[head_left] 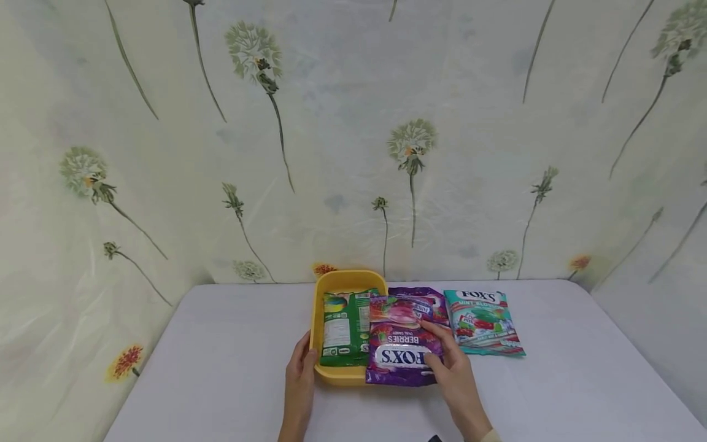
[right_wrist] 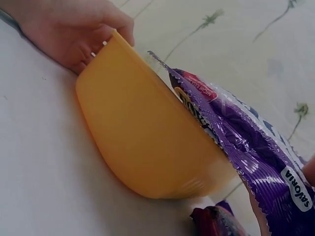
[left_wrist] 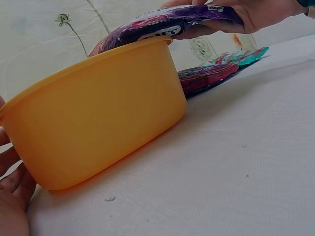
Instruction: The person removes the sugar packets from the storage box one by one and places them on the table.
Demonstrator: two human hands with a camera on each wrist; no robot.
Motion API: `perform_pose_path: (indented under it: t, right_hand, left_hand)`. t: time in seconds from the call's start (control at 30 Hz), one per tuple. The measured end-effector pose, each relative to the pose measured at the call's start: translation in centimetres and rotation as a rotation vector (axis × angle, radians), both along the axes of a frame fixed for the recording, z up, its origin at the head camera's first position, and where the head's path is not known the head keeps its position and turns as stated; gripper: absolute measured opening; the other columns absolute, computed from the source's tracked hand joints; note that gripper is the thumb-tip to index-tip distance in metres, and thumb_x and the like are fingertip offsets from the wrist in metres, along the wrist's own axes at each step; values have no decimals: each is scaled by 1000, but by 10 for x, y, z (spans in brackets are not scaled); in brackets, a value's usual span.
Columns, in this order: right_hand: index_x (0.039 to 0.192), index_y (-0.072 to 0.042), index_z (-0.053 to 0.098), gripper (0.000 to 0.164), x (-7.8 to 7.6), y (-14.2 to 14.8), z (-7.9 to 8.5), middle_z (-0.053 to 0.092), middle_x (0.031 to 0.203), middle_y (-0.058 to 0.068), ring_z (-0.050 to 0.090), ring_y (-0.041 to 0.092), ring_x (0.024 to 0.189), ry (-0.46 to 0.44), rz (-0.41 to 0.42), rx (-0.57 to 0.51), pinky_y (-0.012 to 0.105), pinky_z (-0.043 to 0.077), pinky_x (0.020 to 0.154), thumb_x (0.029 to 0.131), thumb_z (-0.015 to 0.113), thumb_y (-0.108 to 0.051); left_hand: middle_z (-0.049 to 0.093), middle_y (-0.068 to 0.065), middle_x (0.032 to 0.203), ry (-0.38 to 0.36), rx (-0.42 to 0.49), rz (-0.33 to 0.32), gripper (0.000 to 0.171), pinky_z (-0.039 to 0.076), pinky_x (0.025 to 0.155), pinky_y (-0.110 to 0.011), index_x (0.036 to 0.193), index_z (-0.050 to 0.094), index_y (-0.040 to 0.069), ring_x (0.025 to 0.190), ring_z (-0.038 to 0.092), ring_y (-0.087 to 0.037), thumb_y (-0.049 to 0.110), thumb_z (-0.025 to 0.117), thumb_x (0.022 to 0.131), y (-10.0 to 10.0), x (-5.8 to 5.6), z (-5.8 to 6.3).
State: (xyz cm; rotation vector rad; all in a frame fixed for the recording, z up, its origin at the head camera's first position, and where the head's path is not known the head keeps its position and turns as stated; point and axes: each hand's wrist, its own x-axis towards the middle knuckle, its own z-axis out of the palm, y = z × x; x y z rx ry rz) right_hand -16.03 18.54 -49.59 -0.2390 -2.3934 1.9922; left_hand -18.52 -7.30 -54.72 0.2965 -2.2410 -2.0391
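A yellow plastic basket [head_left: 342, 376] stands on the white table, with my left hand [head_left: 301, 374] around its left side, thumb over the rim. Inside it lies a green candy bag [head_left: 338, 331], printed back upward. My right hand [head_left: 453, 368] pinches a purple Fox's Berries candy bag [head_left: 405, 344] by its right edge. That bag overlaps the basket's right rim and part of the green bag. In the left wrist view the gripped purple bag [left_wrist: 147, 30] slants across the top of the rim. Fingers hold the basket [right_wrist: 142, 123] in the right wrist view too.
Behind the gripped bag, a second purple candy bag [head_left: 439, 302] lies on the table right of the basket. Farther right is a teal Fox's mint candy bag [head_left: 485, 323]. A flower-patterned cloth [head_left: 353, 153] hangs behind the white table [head_left: 232, 368].
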Motion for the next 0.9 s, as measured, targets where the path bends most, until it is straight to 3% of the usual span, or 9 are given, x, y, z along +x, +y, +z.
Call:
perform_pose_path:
  t: [0.23, 0.47, 0.67, 0.9]
  right_hand:
    - [137, -33, 44, 55, 4, 7, -2, 15, 159, -3, 15, 28, 147, -32, -11, -6, 48, 28, 115, 91, 47, -5]
    - [138, -34, 43, 53, 8, 17, -4, 9, 160, -4, 14, 24, 147, -53, -14, -13, 15, 38, 102, 92, 47, -8]
    - [139, -36, 40, 54, 9, 23, -8, 13, 160, 0, 21, 29, 144, -89, -24, -25, 20, 43, 101, 93, 46, -9]
    - [140, -31, 40, 54, 14, 30, -13, 13, 159, 0, 21, 26, 144, -80, -35, -70, 4, 42, 87, 92, 43, -6]
  left_hand:
    - [41, -5, 149, 4, 5, -2, 44, 35, 112, -43, 142, 41, 16, 140, 35, -24, 26, 43, 99, -1, 1, -1]
    - [42, -4, 148, 23, 9, -7, 44, 35, 112, -41, 142, 41, 17, 139, 37, -23, 27, 43, 100, -1, -1, -2]
    - [41, -3, 149, 8, 3, 1, 44, 35, 112, -41, 142, 41, 18, 139, 36, -22, 28, 43, 100, 0, 0, -1]
    - [41, -4, 149, 9, 0, -5, 44, 34, 112, -43, 143, 40, 18, 140, 35, -23, 29, 42, 100, 1, 0, -1]
